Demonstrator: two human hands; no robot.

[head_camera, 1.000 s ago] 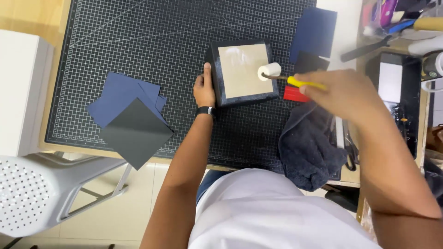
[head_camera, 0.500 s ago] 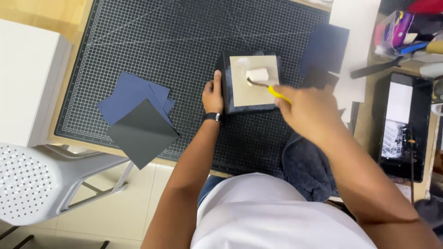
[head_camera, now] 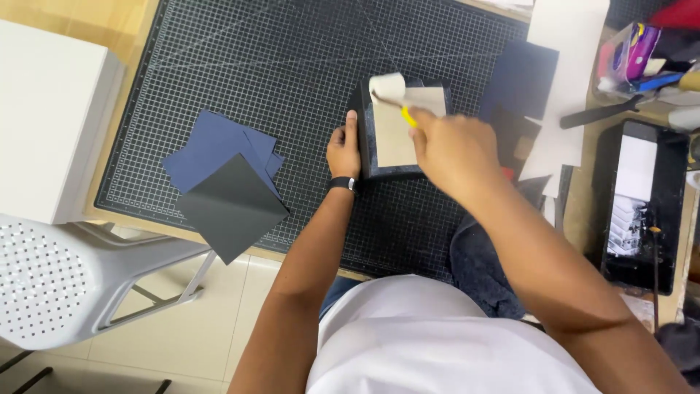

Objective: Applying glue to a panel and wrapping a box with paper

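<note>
At the middle of the dark green gridded cutting mat (head_camera: pixel 292 87), a dark square board with a cream paper panel (head_camera: pixel 397 135) on its top is lying flat. A small white foam roller with a yellow handle (head_camera: pixel 390 89) is pressed onto the far left corner of the panel; its handle is enclosed in the closed grip of the right hand (head_camera: pixel 453 149), which covers the panel's right side. The left hand (head_camera: pixel 343 149), a black band at its wrist, is laid against the board's left edge, fingers extended and nothing clasped.

To the left on the mat, a fan of dark blue paper squares (head_camera: pixel 215 146) is overlapped by a dark grey paper square (head_camera: pixel 233 208) that juts past the mat's near edge. To the right of the board, a dark blue sheet (head_camera: pixel 519 76) and a strip of white paper (head_camera: pixel 565 66) are seen. Near the person's right arm, a dark crumpled cloth (head_camera: pixel 477 266) is draped over the near edge of the table (head_camera: pixel 135 219). Further right, a black tray (head_camera: pixel 674 211) holding white paste is placed. At the far left, a white box (head_camera: pixel 51 124) and a white perforated chair (head_camera: pixel 51 277) are visible.
</note>
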